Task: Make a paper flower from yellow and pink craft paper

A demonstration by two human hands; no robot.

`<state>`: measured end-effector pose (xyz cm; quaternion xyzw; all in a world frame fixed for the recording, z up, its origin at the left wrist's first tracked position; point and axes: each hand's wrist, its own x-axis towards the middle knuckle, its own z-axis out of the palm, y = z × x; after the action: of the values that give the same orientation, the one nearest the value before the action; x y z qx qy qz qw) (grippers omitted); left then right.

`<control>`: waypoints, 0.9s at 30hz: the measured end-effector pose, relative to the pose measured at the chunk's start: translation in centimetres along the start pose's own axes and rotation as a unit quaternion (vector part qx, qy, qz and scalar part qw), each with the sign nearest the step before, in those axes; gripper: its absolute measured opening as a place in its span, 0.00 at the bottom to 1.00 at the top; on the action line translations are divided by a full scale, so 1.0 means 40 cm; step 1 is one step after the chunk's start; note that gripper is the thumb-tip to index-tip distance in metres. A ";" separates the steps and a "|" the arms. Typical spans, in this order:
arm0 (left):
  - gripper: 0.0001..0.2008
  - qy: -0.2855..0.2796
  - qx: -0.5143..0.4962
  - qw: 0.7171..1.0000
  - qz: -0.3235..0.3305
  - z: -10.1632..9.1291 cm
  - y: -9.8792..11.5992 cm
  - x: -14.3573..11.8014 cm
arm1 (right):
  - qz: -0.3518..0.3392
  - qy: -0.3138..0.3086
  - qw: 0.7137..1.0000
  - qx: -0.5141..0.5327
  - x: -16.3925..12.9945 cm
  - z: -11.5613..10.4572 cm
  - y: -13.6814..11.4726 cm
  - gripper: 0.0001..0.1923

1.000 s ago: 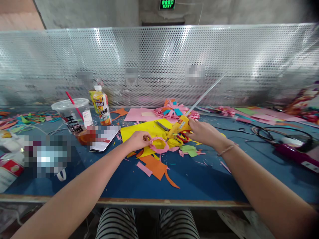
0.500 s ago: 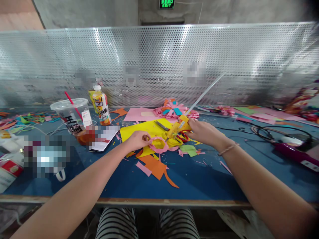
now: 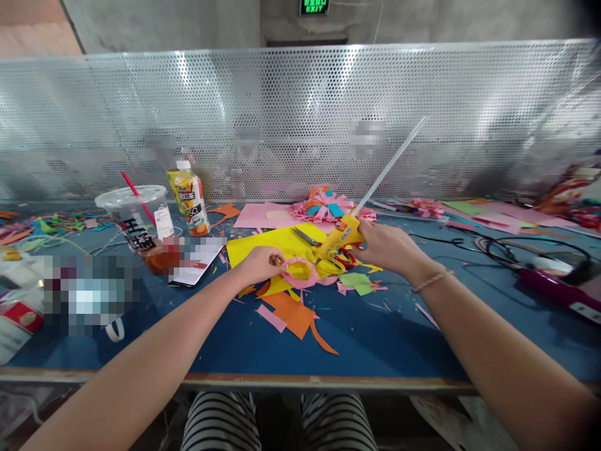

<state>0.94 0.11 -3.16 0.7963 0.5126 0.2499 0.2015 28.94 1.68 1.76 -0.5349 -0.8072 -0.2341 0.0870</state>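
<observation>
My left hand (image 3: pixel 263 264) pinches the left side of a pink paper ring (image 3: pixel 305 283). In my right hand (image 3: pixel 387 246) is a yellow glue gun (image 3: pixel 341 235), its nozzle pointing down and left, close to the ring's right edge. A long whitish glue stick (image 3: pixel 392 164) juts up from the back of the gun. Beneath both hands lies a yellow paper sheet (image 3: pixel 253 248). Scissors (image 3: pixel 305 237) with red handles rest on it, partly hidden behind the glue gun.
Orange paper (image 3: pixel 293 315) and green scraps (image 3: pixel 359 284) lie nearer me. A pink fringed paper piece (image 3: pixel 319 207) sits behind the scissors. At left stand a drink cup (image 3: pixel 136 219) and a bottle (image 3: pixel 191 203). Black cable (image 3: pixel 488 244) loops at right. A perforated metal panel (image 3: pixel 300 113) closes the back.
The glue gun has tilted slightly, its glue stick now standing a little steeper. My left hand and the paper ring have barely moved.
</observation>
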 end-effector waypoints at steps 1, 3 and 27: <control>0.13 0.002 0.001 1.000 0.002 0.000 0.000 0.000 | 0.006 0.011 1.000 0.003 0.000 -0.001 -0.001 0.21; 0.13 0.004 0.004 1.000 0.007 0.000 0.000 -0.001 | 0.017 0.033 0.999 0.009 -0.001 -0.004 -0.004 0.24; 0.12 -0.001 -0.011 1.000 -0.006 0.002 0.003 0.000 | -0.063 -0.014 0.998 0.018 -0.002 0.002 -0.011 0.19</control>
<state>1.07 0.03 -3.13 0.7916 0.5141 0.2530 0.2123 28.57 1.52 1.52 -0.4848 -0.8442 -0.2175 0.0705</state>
